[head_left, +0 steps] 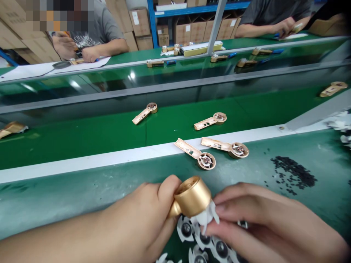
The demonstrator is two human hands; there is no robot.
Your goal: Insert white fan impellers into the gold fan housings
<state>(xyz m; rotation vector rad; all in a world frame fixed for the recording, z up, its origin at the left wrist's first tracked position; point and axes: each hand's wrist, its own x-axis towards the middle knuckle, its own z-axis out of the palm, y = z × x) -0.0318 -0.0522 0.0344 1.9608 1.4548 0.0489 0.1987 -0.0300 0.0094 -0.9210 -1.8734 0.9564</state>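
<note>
My left hand [156, 212] is closed around the handle of a gold fan housing [194, 197], its round ring turned up and tilted. Against the ring's underside is a white fan blade [205, 216], pinched between the thumb and fingers of my right hand [255, 215]. Below my hands lie several more white fan blades [221, 248] with dark round centres, partly hidden by the hands. Just beyond, two gold fan housings [207, 160] lie with their open inner sides up, their handles resting on the white edge strip.
A green conveyor belt [109, 135] carries more gold housings [211, 121]. Small black pieces [294, 173] are heaped at right, and a grey post [320, 109] rises there. Two people work across the line, near a blue shelf [197, 10] with cardboard boxes.
</note>
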